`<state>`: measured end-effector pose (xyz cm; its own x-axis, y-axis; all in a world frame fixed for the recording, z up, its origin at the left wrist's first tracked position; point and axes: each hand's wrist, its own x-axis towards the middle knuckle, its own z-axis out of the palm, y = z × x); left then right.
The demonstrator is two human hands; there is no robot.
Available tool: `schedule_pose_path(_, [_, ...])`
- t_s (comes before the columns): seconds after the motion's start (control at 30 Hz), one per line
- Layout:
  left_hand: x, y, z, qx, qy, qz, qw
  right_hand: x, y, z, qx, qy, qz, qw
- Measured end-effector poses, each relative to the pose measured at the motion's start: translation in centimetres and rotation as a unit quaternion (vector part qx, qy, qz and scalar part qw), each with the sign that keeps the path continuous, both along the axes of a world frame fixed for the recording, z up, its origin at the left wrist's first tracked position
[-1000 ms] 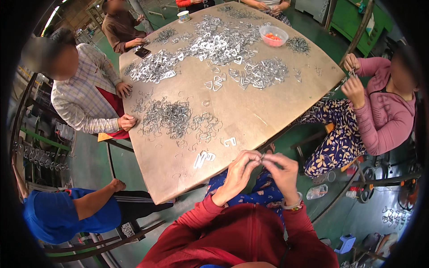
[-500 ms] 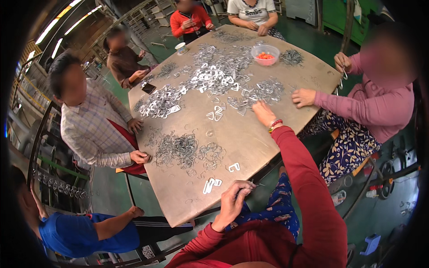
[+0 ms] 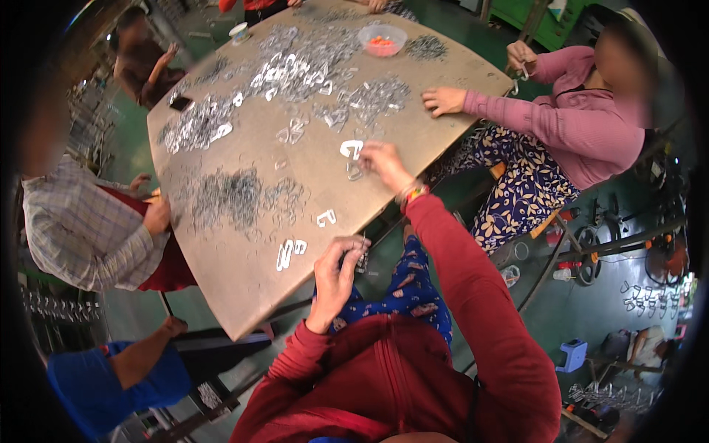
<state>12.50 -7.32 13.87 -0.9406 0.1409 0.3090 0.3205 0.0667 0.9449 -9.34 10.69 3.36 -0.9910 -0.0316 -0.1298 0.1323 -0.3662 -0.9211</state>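
Note:
My right hand [image 3: 385,165] is closed over the near right part of the table, its fingertips at a shiny flat metal clip [image 3: 352,149] with a bent, open-loop shape. A second metal piece [image 3: 354,173] shows just below those fingers; whether it is also held is unclear. Just off the table's near edge, my left hand [image 3: 334,275] pinches a thin metal piece [image 3: 365,242], mostly hidden by the fingers. Beside it on the table lie a loose clip [image 3: 326,218] and a few more bright clips [image 3: 284,255]. A heap of thin wire rings [image 3: 236,198] spreads farther left.
Large piles of metal clips [image 3: 295,74] cover the far half of the table [image 3: 244,288]. A clear bowl [image 3: 382,40] holds orange pieces. A dark phone [image 3: 180,102] lies at the left. Several people sit or stand around, including one in a pink top [image 3: 583,125] on my right.
My right hand has drawn back from the clip pile toward me, with a bright clip now at its fingertips. My left hand stays near the table edge. The view has shifted.

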Motion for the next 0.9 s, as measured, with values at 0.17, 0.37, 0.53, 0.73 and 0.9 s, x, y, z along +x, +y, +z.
schedule_pose_path(0.17, [0.5, -0.4, 0.0, 0.040, 0.003, -0.012, 0.999, -0.7, -0.8, 0.5, -0.213, -0.042, 0.000, 0.976])
schedule_pose_path(0.37, [0.1, -1.2, 0.0, -0.003, 0.068, -0.023, 0.997, 2.9, -2.6, 3.3, -0.093, 0.031, 0.062, 0.993])
schedule_pose_path(0.53, [-1.0, 0.2, -0.2, 0.007, 0.045, -0.045, 0.998, 14.2, -1.1, 9.6, 0.182, 0.098, -0.035, 0.978])
schedule_pose_path(0.73, [-1.7, -0.1, -0.6, -0.020, 0.054, -0.035, 0.998, 20.0, -2.5, 13.0, 0.161, 0.122, -0.035, 0.979])
schedule_pose_path(0.9, [-1.6, -0.1, 0.0, -0.037, 0.050, -0.026, 0.998, 20.3, -2.8, 13.5, 0.132, 0.161, -0.059, 0.976])
